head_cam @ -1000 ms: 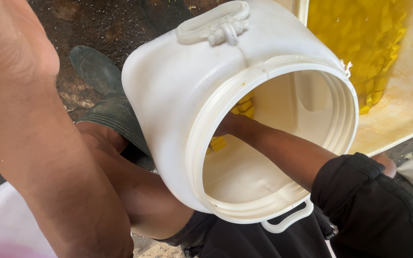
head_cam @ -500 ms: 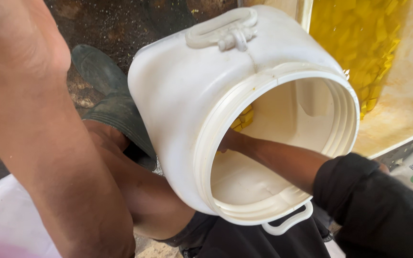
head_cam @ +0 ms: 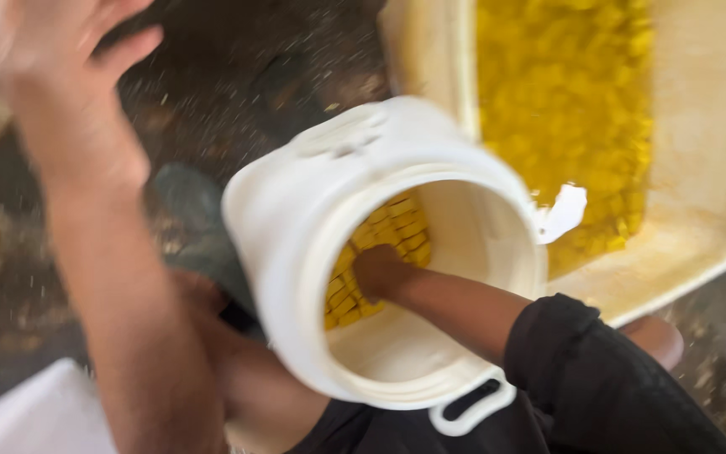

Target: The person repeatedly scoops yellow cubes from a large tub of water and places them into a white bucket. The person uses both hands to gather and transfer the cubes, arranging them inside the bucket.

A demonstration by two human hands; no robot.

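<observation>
- A white plastic drum is seen at the centre of the frame, lying tilted on its side; its long axis runs from upper left to lower right, with the wide open mouth turned toward the lower right and the camera.
- A moulded white handle is noted on the rim at the bottom of the mouth.
- Small yellow cubes are seen piled against the drum's inner far wall.
- The right hand is placed inside the drum, touching the cubes; whether anything is grasped cannot be told.
- The left hand is raised at the upper left, blurred, with fingers loosely spread and nothing held.
- A cream rectangular tub holding yellow liquid and cubes is seen at the upper right, just beyond the drum.
</observation>
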